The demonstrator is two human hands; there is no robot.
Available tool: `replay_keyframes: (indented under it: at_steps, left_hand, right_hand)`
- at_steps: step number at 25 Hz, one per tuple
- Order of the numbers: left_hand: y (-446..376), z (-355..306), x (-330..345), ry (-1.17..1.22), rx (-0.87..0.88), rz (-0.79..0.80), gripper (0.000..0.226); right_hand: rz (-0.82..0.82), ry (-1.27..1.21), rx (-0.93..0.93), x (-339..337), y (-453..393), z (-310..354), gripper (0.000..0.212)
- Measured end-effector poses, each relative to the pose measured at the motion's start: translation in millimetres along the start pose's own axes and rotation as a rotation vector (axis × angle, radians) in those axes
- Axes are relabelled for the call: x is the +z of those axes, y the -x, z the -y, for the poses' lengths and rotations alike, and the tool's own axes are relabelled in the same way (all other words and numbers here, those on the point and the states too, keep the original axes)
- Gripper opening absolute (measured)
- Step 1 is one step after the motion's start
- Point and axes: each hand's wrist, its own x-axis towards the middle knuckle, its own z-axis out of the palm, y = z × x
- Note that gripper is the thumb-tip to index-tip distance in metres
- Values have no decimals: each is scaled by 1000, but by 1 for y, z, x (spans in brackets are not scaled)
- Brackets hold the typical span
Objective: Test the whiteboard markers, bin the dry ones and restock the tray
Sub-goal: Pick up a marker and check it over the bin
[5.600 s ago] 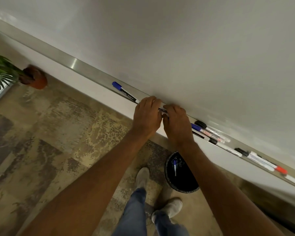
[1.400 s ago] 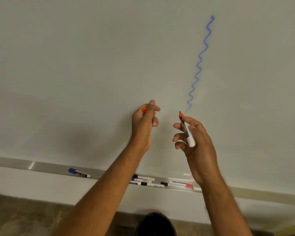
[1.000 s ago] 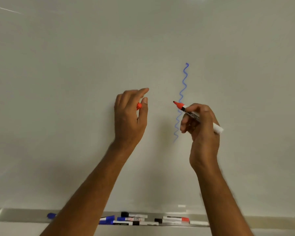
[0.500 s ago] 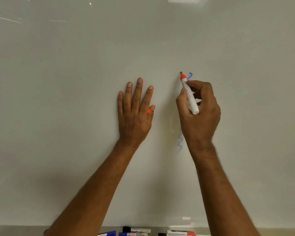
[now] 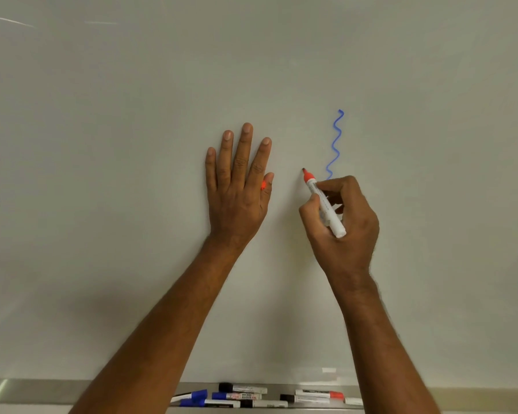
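Capped markers [image 5: 243, 395] lie in the tray [image 5: 42, 389] below the whiteboard [image 5: 132, 85]. Right hand [image 5: 341, 222] pinches an uncapped red marker [image 5: 323, 204], tip at the board. Left hand [image 5: 240, 186] presses flat, fingers straight, red cap [image 5: 263, 185] tucked under the thumb beside a blue squiggle [image 5: 335, 144]

So the metal tray [image 5: 36, 389] runs along the bottom edge of the whiteboard, and a bunch of capped markers are lying flat in it. There's a black-capped one [image 5: 242, 387] toward the back, blue-capped ones [image 5: 195, 395] just left of it, and a red-capped one [image 5: 319, 393] on the right.
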Motion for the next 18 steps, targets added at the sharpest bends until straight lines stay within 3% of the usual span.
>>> replay_keyframes:
  at_steps: [18]
  left_hand:
    - [45,-5,4,-7,23,83,47]
  right_hand:
    - [215,114,63,-9,106,-53,19]
